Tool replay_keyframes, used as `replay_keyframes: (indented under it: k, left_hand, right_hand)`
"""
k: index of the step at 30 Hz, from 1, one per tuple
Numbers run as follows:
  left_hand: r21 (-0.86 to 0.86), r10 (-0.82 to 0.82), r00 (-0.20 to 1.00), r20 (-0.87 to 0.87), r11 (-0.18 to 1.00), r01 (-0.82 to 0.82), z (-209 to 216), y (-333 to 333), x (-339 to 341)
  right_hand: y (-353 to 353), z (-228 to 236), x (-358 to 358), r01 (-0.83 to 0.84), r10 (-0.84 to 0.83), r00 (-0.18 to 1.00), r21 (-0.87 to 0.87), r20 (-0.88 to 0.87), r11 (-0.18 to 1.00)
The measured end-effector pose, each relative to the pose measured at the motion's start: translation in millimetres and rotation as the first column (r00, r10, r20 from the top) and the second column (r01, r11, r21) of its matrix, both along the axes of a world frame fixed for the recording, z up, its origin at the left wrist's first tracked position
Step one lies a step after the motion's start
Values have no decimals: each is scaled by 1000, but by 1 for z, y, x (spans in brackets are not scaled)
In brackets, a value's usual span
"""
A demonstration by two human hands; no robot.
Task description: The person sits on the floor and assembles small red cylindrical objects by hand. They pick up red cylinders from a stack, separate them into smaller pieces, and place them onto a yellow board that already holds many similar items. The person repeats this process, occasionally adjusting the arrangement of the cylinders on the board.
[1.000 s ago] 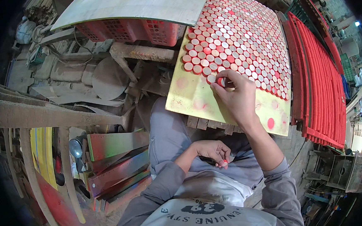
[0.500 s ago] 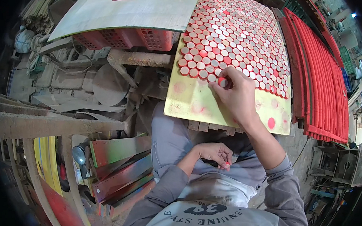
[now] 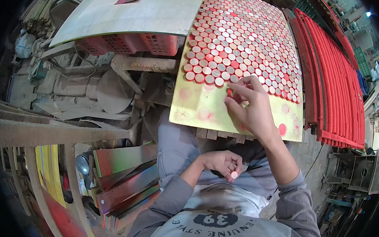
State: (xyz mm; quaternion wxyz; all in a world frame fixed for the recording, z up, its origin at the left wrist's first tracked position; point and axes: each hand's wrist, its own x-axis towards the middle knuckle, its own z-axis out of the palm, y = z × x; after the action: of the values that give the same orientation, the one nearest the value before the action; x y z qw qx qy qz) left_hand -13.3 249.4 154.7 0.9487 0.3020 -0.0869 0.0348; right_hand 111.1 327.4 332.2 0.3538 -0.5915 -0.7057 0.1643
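Close-packed small round discs with red edges and pale or red faces (image 3: 241,41) cover most of a yellow board (image 3: 197,107) before me. My right hand (image 3: 254,110) is over the board's near part, just below the front row. Between its thumb and index fingertips a red-edged disc (image 3: 230,92) shows, tilted and partly hidden by the fingers. Lower down, in front of my lap, my left hand (image 3: 221,163) is curled with another disc (image 3: 234,175) at its fingertips, pale face showing. Its palm is hidden.
Left of the board, a pale curved sheet (image 3: 127,18) lies over a red plastic crate (image 3: 159,42). Red slatted panels (image 3: 332,79) are stacked on the right. A wooden frame (image 3: 60,128) and painted boards (image 3: 124,159) stand at my left. Red spots mark the yellow board's near strip.
My right hand has shifted slightly down, its thumb and index finger spread wider around the disc. My left fingers have turned, so their disc shows its pale face. The whole view has shifted a little.
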Motion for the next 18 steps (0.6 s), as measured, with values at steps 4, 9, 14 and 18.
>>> replay_keyframes:
  k: [4,9,14,18]
  left_hand:
    - [-19,99,995,6,995,-98,-14,0,6]
    - [158,421,907,25,894,-419,43,-8,-18]
    - [493,892,373,256,212,-844,135,28,-53]
    - [776,931,-32,365,-323,-542,146,65,-42]
  right_hand:
    - [2,-3,-6,65,-65,997,4,34,998]
    - [11,-17,4,90,-92,996,123,6,988]
    - [-9,-4,15,26,-26,936,-7,-351,1000]
    - [-31,13,18,-243,132,831,-139,-540,960]
